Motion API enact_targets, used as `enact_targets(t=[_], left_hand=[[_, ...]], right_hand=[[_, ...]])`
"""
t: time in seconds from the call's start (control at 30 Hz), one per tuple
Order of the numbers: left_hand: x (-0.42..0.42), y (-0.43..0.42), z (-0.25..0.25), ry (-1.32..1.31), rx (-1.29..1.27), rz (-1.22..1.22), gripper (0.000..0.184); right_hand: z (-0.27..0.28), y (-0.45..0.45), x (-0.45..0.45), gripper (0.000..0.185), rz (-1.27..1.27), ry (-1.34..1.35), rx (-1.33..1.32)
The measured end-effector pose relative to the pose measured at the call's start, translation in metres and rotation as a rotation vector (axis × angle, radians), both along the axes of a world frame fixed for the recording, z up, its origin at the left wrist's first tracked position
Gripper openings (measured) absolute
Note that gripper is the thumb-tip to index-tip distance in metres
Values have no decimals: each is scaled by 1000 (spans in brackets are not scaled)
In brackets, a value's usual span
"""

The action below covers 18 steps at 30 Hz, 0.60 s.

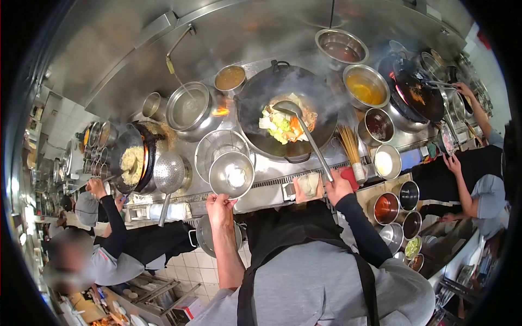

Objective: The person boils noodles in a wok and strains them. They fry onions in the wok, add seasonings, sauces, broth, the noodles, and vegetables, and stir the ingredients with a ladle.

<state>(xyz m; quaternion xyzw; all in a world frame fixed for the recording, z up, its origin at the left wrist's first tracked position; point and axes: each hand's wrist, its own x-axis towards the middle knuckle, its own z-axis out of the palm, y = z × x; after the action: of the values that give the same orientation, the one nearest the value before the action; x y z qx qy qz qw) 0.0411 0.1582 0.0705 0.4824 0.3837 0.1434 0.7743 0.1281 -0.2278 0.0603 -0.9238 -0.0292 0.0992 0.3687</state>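
Left fingers (223,201) pinching bowl (228,178) rim, right fingers (333,186) gripping ladle (312,143)—food (280,129) well inside wok (252,111)

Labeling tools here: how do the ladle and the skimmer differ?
The ladle is held in the right hand; no hand holds the skimmer. The ladle's head is inside the wok with the food; the skimmer's is outside it. The ladle's head looks solid; the skimmer's is full of holes. Both look metal, with long handles.
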Motion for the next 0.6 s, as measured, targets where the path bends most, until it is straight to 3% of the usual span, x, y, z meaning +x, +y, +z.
enact_targets(t=[0.03, 0.13, 0.23, 0.33, 0.4, 0.43, 0.47, 0.53, 0.6], left_hand=[[3, 4, -1, -5, -7, -14, 17], [5, 19, -9, 38, 4, -80, 17], [8, 29, -12, 48, 4, -152, 18], [6, 36, -11, 45, 13, -182, 18], [-1, 44, -14, 10, -3, -182, 19], [-7, 47, -17, -6, -12, -180, 19], [-14, 51, -19, -8, -24, -164, 19], [-25, 58, -22, -12, -44, -133, 20], [-32, 62, -23, 26, -53, -118, 19]], right_hand=[[3, 9, -5, 42, 17, -37, -78], [7, 38, -18, 41, 23, -121, 151], [19, 68, -9, 41, -123, 525, 608], [-3, 84, -4, 45, -142, 481, 515], [-14, 83, -20, 47, -13, -29, 135], [-10, 75, -31, 48, -53, -87, 29], [29, 67, -39, 47, -70, 106, -57], [23, 27, -59, 51, 2, -109, 253], [92, 13, -68, 46, 13, 70, 142]])
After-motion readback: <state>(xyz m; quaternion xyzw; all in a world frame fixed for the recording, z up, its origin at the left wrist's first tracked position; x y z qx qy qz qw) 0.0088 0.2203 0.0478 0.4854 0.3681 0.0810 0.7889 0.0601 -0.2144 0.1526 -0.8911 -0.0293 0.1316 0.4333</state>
